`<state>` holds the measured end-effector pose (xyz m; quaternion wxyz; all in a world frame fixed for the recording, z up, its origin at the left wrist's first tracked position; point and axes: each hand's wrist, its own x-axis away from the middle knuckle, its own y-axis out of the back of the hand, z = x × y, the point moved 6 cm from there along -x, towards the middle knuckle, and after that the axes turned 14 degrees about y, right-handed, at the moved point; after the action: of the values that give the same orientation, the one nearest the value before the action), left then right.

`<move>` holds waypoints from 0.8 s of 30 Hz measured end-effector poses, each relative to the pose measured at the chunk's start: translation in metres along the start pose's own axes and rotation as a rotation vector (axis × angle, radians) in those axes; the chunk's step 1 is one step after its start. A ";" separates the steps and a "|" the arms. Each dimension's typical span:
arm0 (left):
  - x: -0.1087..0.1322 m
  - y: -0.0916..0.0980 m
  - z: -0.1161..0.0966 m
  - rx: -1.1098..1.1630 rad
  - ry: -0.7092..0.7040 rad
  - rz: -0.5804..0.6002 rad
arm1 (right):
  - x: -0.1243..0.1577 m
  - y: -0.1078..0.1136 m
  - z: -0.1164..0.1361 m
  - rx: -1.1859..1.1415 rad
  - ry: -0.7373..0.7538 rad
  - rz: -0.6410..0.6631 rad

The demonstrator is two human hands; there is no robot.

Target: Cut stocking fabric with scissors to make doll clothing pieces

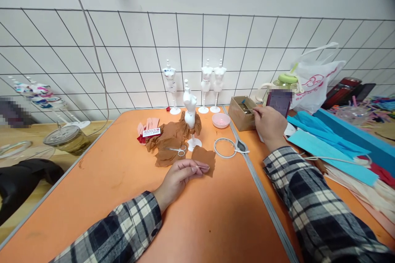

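An orange tabletop point(197, 230) with a grey edge carries everything here. At the far right sits a white plastic bag point(321, 74) with pink print. A big crumpled heap of thin brown cloth point(165, 131) lies in the middle, toward the left. Touching it stands a small white dress-form doll point(189, 107) with a frill of brown cloth around its bottom. To the right is an open brown cardboard box point(242, 118).

The right hand point(270, 125) is up just beside the box, its fingers bent in. I cannot tell if they hold anything. The left hand point(183, 174) is low, its fingertips pinched on a small brown cloth square point(205, 156) in front of the doll. Near the square lies a pale round ring point(225, 156). Behind that is a little pink bowl point(221, 125). Small silver scissors point(181, 151) rest on the heap.
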<state>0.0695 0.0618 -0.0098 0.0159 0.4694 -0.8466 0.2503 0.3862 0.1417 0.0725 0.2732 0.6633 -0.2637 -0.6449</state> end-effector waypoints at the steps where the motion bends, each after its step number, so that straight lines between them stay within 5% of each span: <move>1: 0.000 0.000 0.000 0.000 0.002 0.002 | 0.000 -0.002 0.000 0.004 0.004 0.016; 9: 0.002 0.000 -0.001 -0.008 0.011 0.001 | 0.003 0.000 0.000 -0.041 0.004 -0.056; 16: 0.000 0.002 0.002 0.010 0.012 0.009 | 0.002 0.014 0.003 -0.217 -0.048 -0.264; 20: 0.000 0.005 0.002 0.080 0.036 0.009 | 0.030 0.030 0.057 -0.474 0.165 -0.302; 24: 0.001 0.006 0.000 0.136 0.041 0.049 | 0.074 0.047 0.142 -0.813 0.551 0.019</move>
<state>0.0645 0.0636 -0.0115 -0.0049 0.4435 -0.8383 0.3170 0.2461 0.0531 0.0505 0.5754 0.6465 0.0852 -0.4938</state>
